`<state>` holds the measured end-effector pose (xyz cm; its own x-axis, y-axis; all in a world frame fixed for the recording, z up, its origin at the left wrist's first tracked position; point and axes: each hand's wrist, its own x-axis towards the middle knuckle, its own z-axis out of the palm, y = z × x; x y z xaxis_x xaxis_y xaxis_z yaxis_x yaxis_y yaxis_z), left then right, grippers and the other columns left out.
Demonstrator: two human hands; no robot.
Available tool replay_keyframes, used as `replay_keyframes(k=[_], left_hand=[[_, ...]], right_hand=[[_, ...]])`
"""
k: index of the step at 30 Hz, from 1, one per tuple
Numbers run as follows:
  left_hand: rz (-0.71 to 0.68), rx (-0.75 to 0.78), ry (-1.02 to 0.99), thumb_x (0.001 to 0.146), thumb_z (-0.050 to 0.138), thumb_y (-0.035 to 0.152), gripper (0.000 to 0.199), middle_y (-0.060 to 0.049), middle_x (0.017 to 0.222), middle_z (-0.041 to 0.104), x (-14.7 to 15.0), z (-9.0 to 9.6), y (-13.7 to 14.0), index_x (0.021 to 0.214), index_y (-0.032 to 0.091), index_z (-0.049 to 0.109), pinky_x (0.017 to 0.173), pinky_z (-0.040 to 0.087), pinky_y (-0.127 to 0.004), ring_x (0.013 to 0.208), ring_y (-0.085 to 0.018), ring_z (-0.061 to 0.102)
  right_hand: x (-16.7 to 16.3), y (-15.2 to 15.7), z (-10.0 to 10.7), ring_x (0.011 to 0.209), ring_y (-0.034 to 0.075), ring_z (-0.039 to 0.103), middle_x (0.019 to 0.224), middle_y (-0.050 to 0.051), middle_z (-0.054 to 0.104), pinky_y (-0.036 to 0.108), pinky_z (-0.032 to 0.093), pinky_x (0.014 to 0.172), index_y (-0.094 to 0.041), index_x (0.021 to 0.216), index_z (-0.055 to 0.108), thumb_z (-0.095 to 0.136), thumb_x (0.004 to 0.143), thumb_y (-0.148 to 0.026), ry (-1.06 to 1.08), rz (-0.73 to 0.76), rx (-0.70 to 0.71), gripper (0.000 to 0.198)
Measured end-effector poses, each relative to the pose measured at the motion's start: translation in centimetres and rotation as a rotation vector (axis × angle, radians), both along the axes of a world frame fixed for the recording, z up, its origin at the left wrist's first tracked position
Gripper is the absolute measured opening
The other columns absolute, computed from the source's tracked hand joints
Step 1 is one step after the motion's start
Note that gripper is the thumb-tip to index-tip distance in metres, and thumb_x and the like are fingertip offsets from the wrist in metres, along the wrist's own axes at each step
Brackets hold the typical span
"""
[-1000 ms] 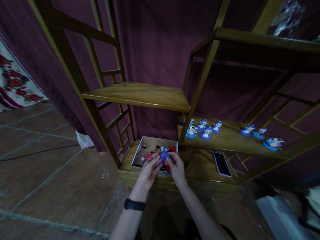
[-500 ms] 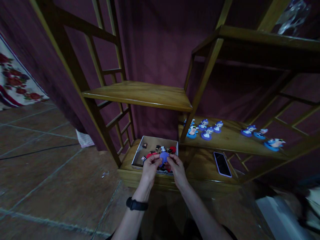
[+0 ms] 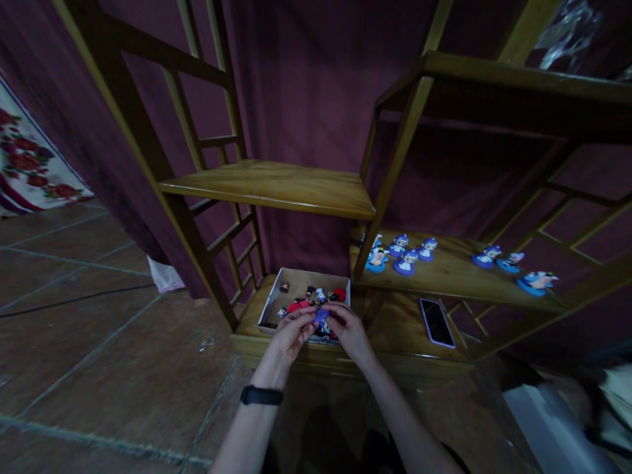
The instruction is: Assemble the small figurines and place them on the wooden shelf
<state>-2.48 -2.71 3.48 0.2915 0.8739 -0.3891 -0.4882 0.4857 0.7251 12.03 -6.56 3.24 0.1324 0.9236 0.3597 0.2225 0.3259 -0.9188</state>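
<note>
A small figurine with a purple base (image 3: 322,316) is pinched between both my hands, over the near side of a shallow cardboard box (image 3: 270,304). My left hand (image 3: 291,334) grips its left edge with thumb and fingers. From the other side my right hand (image 3: 348,329) closes on it; the fingers partly cover the piece. Inside the box lie several small figures, among them a red and black one (image 3: 338,295), a white and blue one (image 3: 320,294) and a small dark one (image 3: 285,287). The hands hide the box's front right part.
On the shelf to the right stand several purple-based figurines (image 3: 405,262) and blue-based ones (image 3: 537,282). A phone (image 3: 437,322) lies on the lower board (image 3: 395,329). An upper wooden shelf (image 3: 271,187) juts out above the box. A post (image 3: 395,178) rises between the two sections.
The purple base, earlier turned flat toward me, is now tilted, and my fingers have shifted around it. My right fingers reach further over its top. The view has shifted slightly.
</note>
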Motion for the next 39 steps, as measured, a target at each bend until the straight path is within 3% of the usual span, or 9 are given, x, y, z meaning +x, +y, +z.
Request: replay_keyframes(k=[7, 13, 18, 26, 39], left_hand=[[-0.083, -0.058, 0.038, 0.064, 0.07, 0.016, 0.015, -0.005, 0.063, 0.065, -0.1, 0.1, -0.1, 0.077, 0.01, 0.065, 0.046, 0.044, -0.014, 0.05, -0.007, 0.057], [-0.147, 0.068, 0.153, 0.061, 0.073, 0.025, 0.025, -0.004, 0.07, 0.066, -0.1, 0.5, -0.7, 0.083, 0.014, 0.067, 0.054, 0.046, -0.02, 0.058, -0.01, 0.059], [-0.201, 0.168, 0.15, 0.058, 0.074, 0.021, 0.027, -0.007, 0.076, 0.067, 0.0, 0.4, -1.0, 0.084, 0.013, 0.067, 0.062, 0.047, -0.023, 0.065, -0.012, 0.061], [-0.189, 0.172, 0.194, 0.056, 0.075, 0.022, 0.024, -0.005, 0.069, 0.066, -0.1, 0.2, -0.8, 0.077, 0.013, 0.067, 0.061, 0.047, -0.024, 0.06, -0.012, 0.061], [-0.17, 0.143, 0.231, 0.055, 0.075, 0.02, 0.021, -0.006, 0.066, 0.067, 0.2, 1.0, -1.4, 0.072, 0.011, 0.067, 0.058, 0.049, -0.024, 0.057, -0.013, 0.061]], right_hand=[[0.4, 0.3, -1.0, 0.076, 0.017, 0.059, 0.081, 0.0, 0.066, 0.029, 0.046, 0.071, -0.023, 0.083, 0.068, 0.063, 0.068, -0.029, 0.15, 0.014, -0.217, 0.017], [0.3, 0.5, -1.1, 0.055, 0.013, 0.052, 0.062, -0.003, 0.062, 0.024, 0.042, 0.055, -0.021, 0.077, 0.067, 0.065, 0.065, -0.035, 0.241, 0.007, -0.314, 0.019], [0.4, 0.3, -0.8, 0.056, 0.013, 0.052, 0.063, -0.003, 0.062, 0.024, 0.041, 0.056, -0.021, 0.075, 0.068, 0.064, 0.066, -0.034, 0.179, 0.004, -0.299, 0.016], [1.0, 0.0, -0.5, 0.069, 0.015, 0.057, 0.076, -0.001, 0.066, 0.026, 0.044, 0.066, -0.021, 0.083, 0.068, 0.067, 0.065, -0.033, 0.206, 0.126, -0.295, 0.021], [1.3, 0.1, -0.3, 0.059, 0.012, 0.054, 0.064, -0.003, 0.063, 0.023, 0.042, 0.06, -0.019, 0.073, 0.067, 0.07, 0.061, -0.034, 0.259, 0.169, -0.355, 0.02]])
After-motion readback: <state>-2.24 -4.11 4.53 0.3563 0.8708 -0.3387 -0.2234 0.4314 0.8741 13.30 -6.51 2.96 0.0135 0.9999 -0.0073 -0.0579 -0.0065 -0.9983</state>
